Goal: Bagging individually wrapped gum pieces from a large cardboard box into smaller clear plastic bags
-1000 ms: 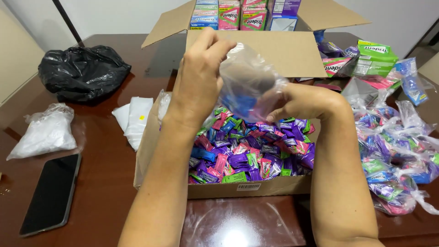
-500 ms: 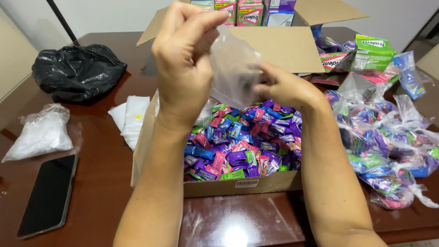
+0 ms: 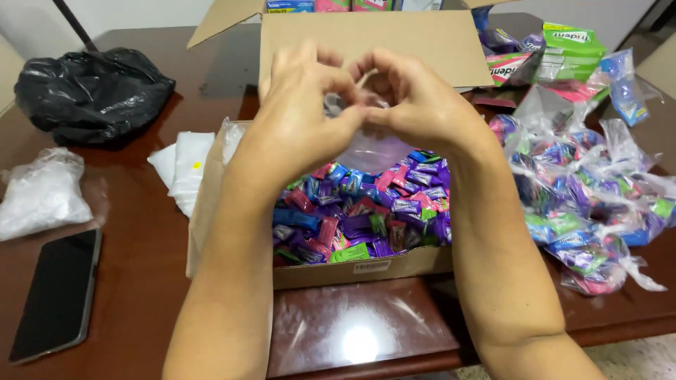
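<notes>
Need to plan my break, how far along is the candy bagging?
Done: a pile of filled bags lies on the table's right side. In hand: both hands, left hand and right hand, pinch a clear bag. Left: the box holds many loose candies.

A home or office room (packing spot): polished wooden table (image 3: 141, 281), cardboard boxes (image 3: 394, 42), phone (image 3: 53, 295).

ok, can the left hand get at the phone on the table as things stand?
Probably yes, once freed. The left hand and right hand both pinch a clear plastic bag above the candy box. The phone lies flat on bare table with nothing between.
</notes>
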